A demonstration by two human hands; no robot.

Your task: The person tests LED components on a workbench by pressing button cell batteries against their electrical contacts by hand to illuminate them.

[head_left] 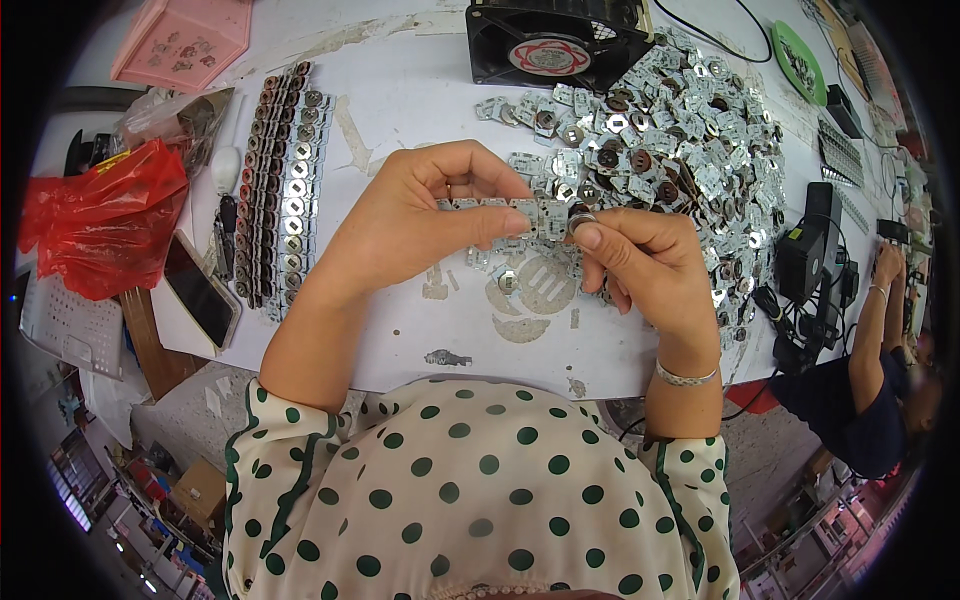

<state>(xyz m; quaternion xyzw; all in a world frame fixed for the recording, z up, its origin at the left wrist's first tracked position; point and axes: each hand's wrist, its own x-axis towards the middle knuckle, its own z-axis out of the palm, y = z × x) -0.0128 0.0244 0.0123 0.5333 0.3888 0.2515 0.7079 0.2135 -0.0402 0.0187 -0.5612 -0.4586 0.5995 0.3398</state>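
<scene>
Over the white table, my left hand (405, 215) is closed around a short strip of small silvery metal parts (548, 218), thumb in front and fingers behind. At the strip's right end, my right hand (650, 262) pinches a small part with a dark round centre (579, 217) between thumb and forefinger. That part touches or nearly touches the strip; its exact fit is hidden by the fingertips. Just beyond both hands spreads a large heap of similar loose metal parts (740, 150). A single loose part (507, 280) lies on the table below the strip.
Long rows of lined-up parts (298, 180) lie at left, beside a phone (200, 290) and a red plastic bag (115, 220). A black fan (550, 50) stands behind the heap. Black power adapters (808, 245) with cables sit at right. Another person (850, 400) works further right.
</scene>
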